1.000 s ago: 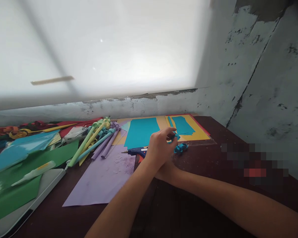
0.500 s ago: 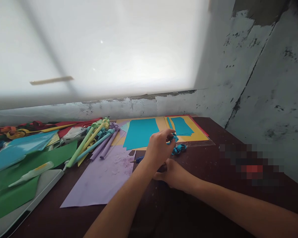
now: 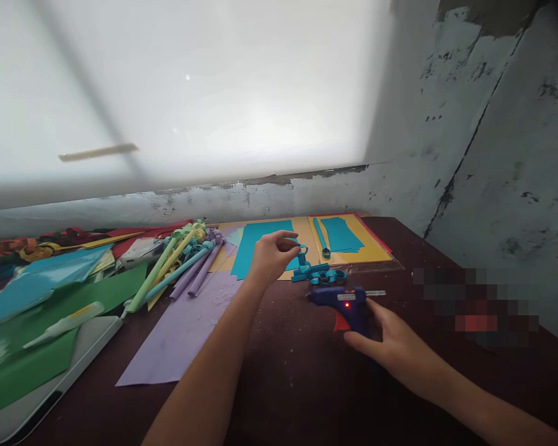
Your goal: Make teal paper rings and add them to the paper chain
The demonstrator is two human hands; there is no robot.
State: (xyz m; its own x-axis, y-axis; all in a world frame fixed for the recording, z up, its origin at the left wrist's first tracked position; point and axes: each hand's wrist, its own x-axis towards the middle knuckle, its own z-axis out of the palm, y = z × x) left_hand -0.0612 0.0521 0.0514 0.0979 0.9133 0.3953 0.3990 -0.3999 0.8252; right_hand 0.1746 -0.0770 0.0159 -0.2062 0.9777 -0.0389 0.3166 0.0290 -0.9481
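My right hand (image 3: pixel 385 341) grips the handle of a blue glue gun (image 3: pixel 341 300), which has a red trigger, a lit red light and a clear stick at its back; its nozzle points left. My left hand (image 3: pixel 274 254) is over the teal sheets (image 3: pixel 260 244), its thumb and fingertips close to a curled teal paper strip (image 3: pixel 303 252). Whether the fingers touch the strip is hard to tell. Just right of that hand, more teal paper curls (image 3: pixel 328 275) lie on the dark table (image 3: pixel 288 396), beyond the glue gun.
A rolled teal tube (image 3: pixel 322 238) and small teal sheets (image 3: pixel 341 234) rest on a yellow folder (image 3: pixel 372 241). At the left are a lilac sheet (image 3: pixel 167 341), coloured paper rolls (image 3: pixel 155 272), green paper (image 3: pixel 106 288) and a glue bottle (image 3: pixel 65 324) on a grey device (image 3: pixel 93 347).
My hands have moved apart, the left one up and left, the right one to the right. The glue gun has swung into full view, and the teal curls are now uncovered.
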